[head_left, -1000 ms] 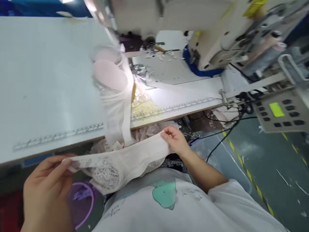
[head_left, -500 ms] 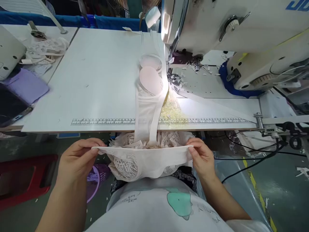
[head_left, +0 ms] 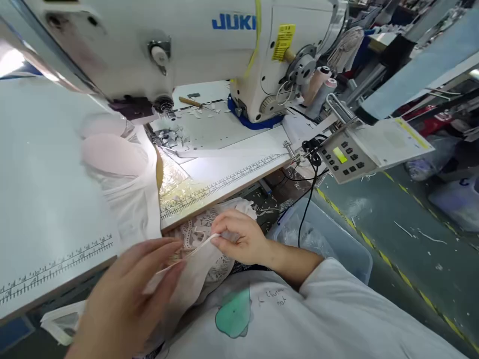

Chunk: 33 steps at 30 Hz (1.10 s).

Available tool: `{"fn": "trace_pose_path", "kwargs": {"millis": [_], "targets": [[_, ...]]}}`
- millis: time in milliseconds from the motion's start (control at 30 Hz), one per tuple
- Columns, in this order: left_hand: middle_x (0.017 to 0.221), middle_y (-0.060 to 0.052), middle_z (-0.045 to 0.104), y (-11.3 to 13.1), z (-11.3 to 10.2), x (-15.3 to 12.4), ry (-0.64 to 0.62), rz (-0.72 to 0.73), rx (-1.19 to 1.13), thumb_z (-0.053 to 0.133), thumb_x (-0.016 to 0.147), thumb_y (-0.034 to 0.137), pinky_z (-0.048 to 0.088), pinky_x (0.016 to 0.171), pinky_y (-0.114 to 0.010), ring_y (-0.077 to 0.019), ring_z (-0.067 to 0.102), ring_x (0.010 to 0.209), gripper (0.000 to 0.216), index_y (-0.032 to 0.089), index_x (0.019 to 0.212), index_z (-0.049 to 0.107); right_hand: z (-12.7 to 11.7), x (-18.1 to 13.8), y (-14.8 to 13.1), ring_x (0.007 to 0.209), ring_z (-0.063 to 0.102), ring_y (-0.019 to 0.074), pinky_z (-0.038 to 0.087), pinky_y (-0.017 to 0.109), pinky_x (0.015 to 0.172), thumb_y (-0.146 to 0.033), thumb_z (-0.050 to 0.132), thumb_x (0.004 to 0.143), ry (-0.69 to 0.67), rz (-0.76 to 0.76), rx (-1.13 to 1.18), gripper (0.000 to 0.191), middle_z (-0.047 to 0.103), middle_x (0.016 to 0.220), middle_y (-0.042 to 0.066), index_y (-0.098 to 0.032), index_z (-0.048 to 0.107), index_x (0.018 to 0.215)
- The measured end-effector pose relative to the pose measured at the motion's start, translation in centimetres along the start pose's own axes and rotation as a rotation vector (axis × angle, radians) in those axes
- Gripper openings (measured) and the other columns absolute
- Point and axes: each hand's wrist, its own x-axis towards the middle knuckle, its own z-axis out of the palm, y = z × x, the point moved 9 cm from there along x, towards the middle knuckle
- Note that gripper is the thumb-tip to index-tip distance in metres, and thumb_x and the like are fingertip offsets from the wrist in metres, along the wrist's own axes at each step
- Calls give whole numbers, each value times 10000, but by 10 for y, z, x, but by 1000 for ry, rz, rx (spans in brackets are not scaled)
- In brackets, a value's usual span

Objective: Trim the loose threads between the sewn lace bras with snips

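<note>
A white lace bra point(head_left: 194, 279) lies across my lap, its band edge lifted. My right hand point(head_left: 243, 237) pinches that edge between thumb and fingers, just below the table's front edge. My left hand point(head_left: 138, 289), slightly blurred, has the band's other stretch between its thumb and fingers. A second bra, with a pale pink cup point(head_left: 114, 154), lies on the table at the sewing machine point(head_left: 202, 45), its white band hanging over the front edge. More lace pieces point(head_left: 202, 224) bunch between the table and my lap.
A printed ruler point(head_left: 224, 182) runs along the table's front edge. Fabric scraps and a yellow-handled tool point(head_left: 190, 101) lie on the machine bed. At right are a control panel point(head_left: 340, 154), black cables point(head_left: 307, 214) and a clear plastic bin point(head_left: 348, 254) on the floor.
The view has swung right, bringing the control panel and thread spools into sight. My hands have come closer together along the bra's band, which is now less stretched.
</note>
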Motion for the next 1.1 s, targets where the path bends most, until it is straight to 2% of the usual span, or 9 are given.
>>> {"fn": "trace_pose_path", "kwargs": {"millis": [67, 167, 300, 433, 633, 800, 933, 1033, 1100], "targets": [[893, -11, 681, 21, 30, 19, -103, 0, 18, 589, 761, 383, 471, 682, -262, -197, 631, 805, 181, 272, 880, 670, -1, -1, -3, 703, 597, 135, 508, 260, 681, -251, 545, 821, -7, 10, 23, 140, 642, 729, 52, -172, 566, 707], [721, 9, 645, 23, 54, 32, -196, -130, -95, 546, 780, 389, 432, 548, -239, -166, 575, 644, 174, 246, 726, 631, -1, -3, 3, 683, 585, 130, 501, 251, 665, -266, 538, 827, -43, 68, 65, 161, 630, 703, 43, -169, 564, 700], [637, 28, 574, 11, 62, 30, -242, -328, -280, 582, 753, 371, 398, 553, -233, -150, 494, 617, 161, 224, 692, 604, -4, -6, 18, 718, 588, 128, 496, 247, 692, -289, 586, 794, -67, 186, 110, 140, 632, 736, 35, -168, 579, 724], [663, 25, 582, 5, 61, 28, -235, -400, -319, 621, 721, 370, 398, 575, -235, -156, 496, 654, 151, 221, 695, 618, -3, -6, 24, 710, 575, 124, 480, 247, 695, -234, 595, 773, -88, 246, 172, 96, 615, 725, 27, -162, 581, 712], [723, 2, 612, 7, 62, 33, -225, -264, -237, 569, 772, 376, 447, 575, -237, -165, 556, 667, 154, 226, 788, 598, 3, -5, 31, 662, 538, 117, 448, 235, 613, -250, 592, 762, -128, 357, 265, 116, 577, 699, 18, -157, 585, 692], [657, 17, 554, 22, 65, 33, -246, -126, -268, 493, 836, 295, 423, 535, -226, -140, 516, 601, 143, 221, 730, 555, 13, -11, 37, 663, 531, 118, 441, 227, 580, -266, 613, 745, -210, 465, 294, 113, 576, 728, 20, -160, 590, 714], [761, -20, 601, 24, 51, 32, -201, -75, -338, 495, 836, 272, 461, 626, -240, -164, 566, 720, 154, 215, 716, 572, 13, 1, 19, 687, 538, 123, 452, 224, 585, -306, 592, 794, -359, 341, 237, 145, 585, 758, 31, -165, 592, 761], [875, -44, 647, -6, 21, 33, -56, -195, -417, 566, 796, 331, 479, 694, -247, -195, 594, 821, 132, 219, 752, 622, 4, 34, 14, 731, 569, 133, 473, 245, 655, -304, 552, 845, -467, 177, 11, 153, 618, 792, 42, -165, 610, 819], [830, -28, 660, -37, -2, 30, 71, -331, -489, 616, 762, 397, 473, 666, -237, -193, 596, 780, 171, 227, 770, 637, -3, 73, 34, 769, 586, 141, 476, 257, 704, -241, 525, 867, -488, 155, -320, 127, 634, 806, 45, -163, 622, 845]]}}
